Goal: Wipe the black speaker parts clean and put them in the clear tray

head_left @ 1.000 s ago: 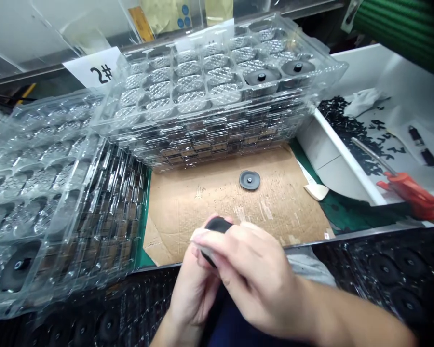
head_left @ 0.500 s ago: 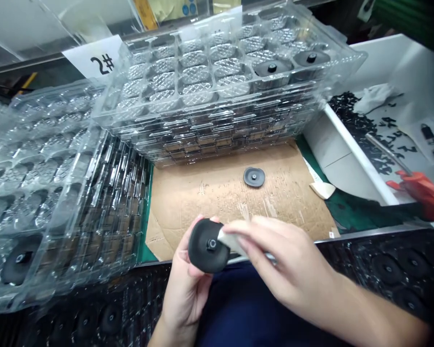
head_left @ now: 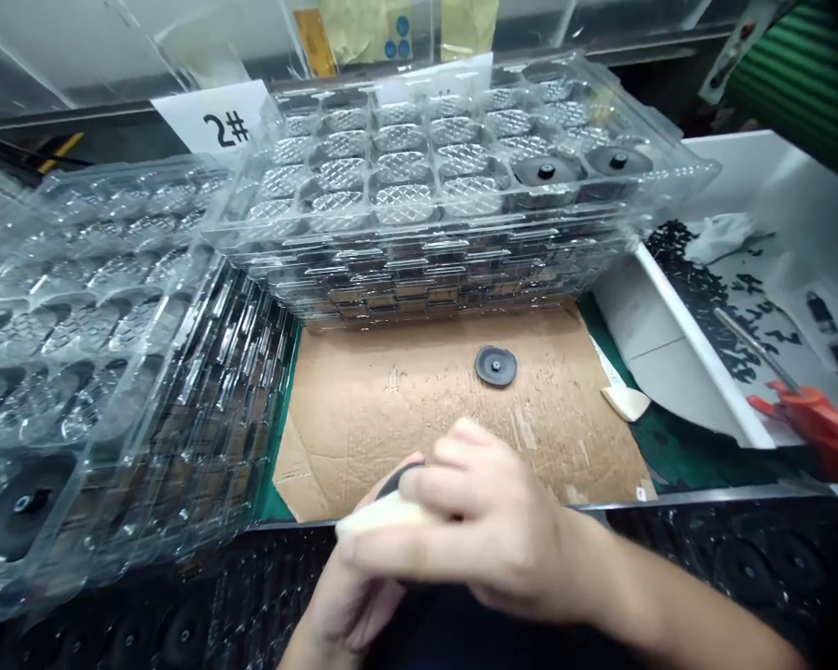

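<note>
At the bottom centre, my left hand (head_left: 353, 596) holds a dark oval disc (head_left: 399, 478), mostly hidden behind my right hand, with only its upper edge showing. My right hand (head_left: 475, 521) is closed on a cream-white pad (head_left: 381, 514) and lies over the disc. Both hands are slightly blurred. Another dark oval disc (head_left: 495, 366) with a small central stud lies on the cardboard sheet (head_left: 419, 400), beyond my hands.
Stacked clear trays (head_left: 405, 200) stand behind the cardboard, with more trays (head_left: 90, 316) at left. At right, a white bin (head_left: 698, 354) holds small black parts and a red-handled tool (head_left: 810, 419). A second cream pad (head_left: 627, 403) lies beside it.
My right hand has moved left with the pad, across the disc, and now covers most of it. The disc in my left hand has tilted. The view has shifted slightly.
</note>
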Motion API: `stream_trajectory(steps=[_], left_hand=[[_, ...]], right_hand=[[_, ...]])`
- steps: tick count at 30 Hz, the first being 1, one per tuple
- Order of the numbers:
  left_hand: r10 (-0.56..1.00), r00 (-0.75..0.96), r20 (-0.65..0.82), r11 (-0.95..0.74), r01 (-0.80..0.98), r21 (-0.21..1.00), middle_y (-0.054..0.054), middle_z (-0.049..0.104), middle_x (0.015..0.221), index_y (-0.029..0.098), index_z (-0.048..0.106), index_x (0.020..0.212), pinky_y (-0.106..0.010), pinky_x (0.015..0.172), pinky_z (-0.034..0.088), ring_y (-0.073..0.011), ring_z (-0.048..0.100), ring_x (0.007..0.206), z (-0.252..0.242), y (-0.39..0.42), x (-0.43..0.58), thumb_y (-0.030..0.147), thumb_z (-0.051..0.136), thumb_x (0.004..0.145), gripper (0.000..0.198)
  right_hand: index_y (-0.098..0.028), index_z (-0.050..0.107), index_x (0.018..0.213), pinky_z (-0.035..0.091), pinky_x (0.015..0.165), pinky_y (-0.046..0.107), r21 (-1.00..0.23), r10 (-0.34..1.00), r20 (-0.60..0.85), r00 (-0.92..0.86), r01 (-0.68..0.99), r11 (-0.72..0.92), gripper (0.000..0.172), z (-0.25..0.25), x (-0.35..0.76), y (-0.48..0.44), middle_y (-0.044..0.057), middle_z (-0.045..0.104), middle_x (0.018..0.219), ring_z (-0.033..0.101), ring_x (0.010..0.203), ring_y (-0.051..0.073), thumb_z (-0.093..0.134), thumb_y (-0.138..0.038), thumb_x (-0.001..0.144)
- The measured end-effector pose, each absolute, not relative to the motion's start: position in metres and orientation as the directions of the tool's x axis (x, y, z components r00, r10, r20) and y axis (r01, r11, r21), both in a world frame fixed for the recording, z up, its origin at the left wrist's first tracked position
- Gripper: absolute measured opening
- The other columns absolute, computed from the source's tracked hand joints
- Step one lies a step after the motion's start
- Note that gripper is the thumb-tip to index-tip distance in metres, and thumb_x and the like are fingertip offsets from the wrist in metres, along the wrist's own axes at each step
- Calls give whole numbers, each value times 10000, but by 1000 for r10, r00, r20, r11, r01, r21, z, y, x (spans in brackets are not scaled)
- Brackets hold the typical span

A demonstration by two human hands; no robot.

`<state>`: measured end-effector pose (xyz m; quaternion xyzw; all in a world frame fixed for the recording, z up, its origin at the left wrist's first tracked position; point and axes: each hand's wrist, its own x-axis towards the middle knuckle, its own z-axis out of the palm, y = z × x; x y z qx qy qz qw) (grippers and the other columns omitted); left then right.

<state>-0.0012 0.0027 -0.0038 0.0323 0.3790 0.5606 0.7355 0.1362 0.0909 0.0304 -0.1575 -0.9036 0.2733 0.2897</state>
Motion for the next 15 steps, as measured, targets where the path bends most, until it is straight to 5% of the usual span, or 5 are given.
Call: stream_trajectory(steps=[4,6,15], left_hand=[[874,165,-456,370,-834,408,-63,701,1020,209,671,1044,-257,785,506,-230,657,908,-13,6,-12,363,779,590,492],[884,205,-420,370,-856,361,-66,666,1120,248,634,1114,-307,848,489,-277,625,999,-19,9,-18,427,746,606,551],[923,229,-309,306,-924,230,-92,661,1117,149,621,1137,-284,916,454,-232,581,1084,-36,43,-35,533,507,774,540]], right_hand=[[-223,598,1126,419,760,279,-839,773,182,-607,315,444,287,6,135,118,24,650,969,571,849,138,414,-170,913],[-227,597,1123,440,817,286,-869,833,17,-553,403,286,268,-12,129,132,27,645,1065,580,954,158,446,-196,904],[-253,608,1126,486,803,328,-863,620,-66,-782,357,358,283,-80,76,157,40,659,997,609,907,196,460,-218,887]])
